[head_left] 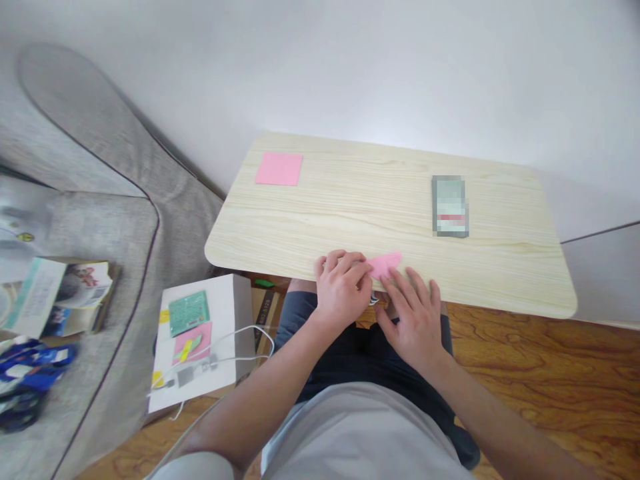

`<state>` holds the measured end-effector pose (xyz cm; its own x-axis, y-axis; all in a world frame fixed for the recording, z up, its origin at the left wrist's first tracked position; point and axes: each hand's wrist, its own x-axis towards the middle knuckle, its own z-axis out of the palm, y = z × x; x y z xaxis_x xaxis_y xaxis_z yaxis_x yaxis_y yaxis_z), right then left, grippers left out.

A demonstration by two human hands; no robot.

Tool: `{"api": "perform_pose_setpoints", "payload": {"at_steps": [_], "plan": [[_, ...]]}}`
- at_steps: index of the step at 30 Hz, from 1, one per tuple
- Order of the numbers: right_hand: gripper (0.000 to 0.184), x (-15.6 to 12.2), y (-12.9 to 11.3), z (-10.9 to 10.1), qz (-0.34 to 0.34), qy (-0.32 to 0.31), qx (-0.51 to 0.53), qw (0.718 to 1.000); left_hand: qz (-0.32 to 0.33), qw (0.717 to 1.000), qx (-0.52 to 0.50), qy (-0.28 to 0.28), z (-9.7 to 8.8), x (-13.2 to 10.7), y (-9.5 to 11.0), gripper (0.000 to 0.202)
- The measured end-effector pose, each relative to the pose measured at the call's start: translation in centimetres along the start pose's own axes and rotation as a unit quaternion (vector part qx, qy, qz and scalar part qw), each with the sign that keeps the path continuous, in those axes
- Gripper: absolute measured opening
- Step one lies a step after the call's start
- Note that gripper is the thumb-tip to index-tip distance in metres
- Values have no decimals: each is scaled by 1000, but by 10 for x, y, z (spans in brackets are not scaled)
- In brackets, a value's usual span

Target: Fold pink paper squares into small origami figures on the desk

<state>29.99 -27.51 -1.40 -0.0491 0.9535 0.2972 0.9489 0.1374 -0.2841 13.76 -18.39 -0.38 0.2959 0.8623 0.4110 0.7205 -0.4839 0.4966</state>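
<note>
A small folded piece of pink paper (385,265) lies at the front edge of the pale wooden table (350,207). My left hand (344,287) is bent over the paper's left end, its index finger and thumb holding it against the tabletop. To the right, my right hand (414,313) has its fingers stretched and apart, with the index fingertip touching or very near the paper's lower edge. The left part of the paper is hidden under my left fingers. A flat pink square of paper (279,169) rests near the table's back left corner.
A phone-like rectangular object (450,207), blurred out, lies on the table's right half. Left of the table, a white box (225,373) carries a green packet (189,313), pink paper and a white cable. A grey sofa (125,220) holds boxes and blue items.
</note>
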Motion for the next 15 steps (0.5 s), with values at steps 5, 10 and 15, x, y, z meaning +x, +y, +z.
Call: {"api": "perform_pose_setpoints", "payload": {"at_steps": [5, 10, 15], "plan": [[36, 16, 13, -7, -13, 26, 11, 1000, 20, 1000, -14, -1, -3, -6, -3, 17], [29, 39, 28, -16, -18, 26, 31, 999, 45, 998, -21, -29, -4, -15, 4, 17], [22, 54, 39, -14, -35, 24, 67, 997, 77, 994, -50, -55, -2, -25, 16, 20]]}}
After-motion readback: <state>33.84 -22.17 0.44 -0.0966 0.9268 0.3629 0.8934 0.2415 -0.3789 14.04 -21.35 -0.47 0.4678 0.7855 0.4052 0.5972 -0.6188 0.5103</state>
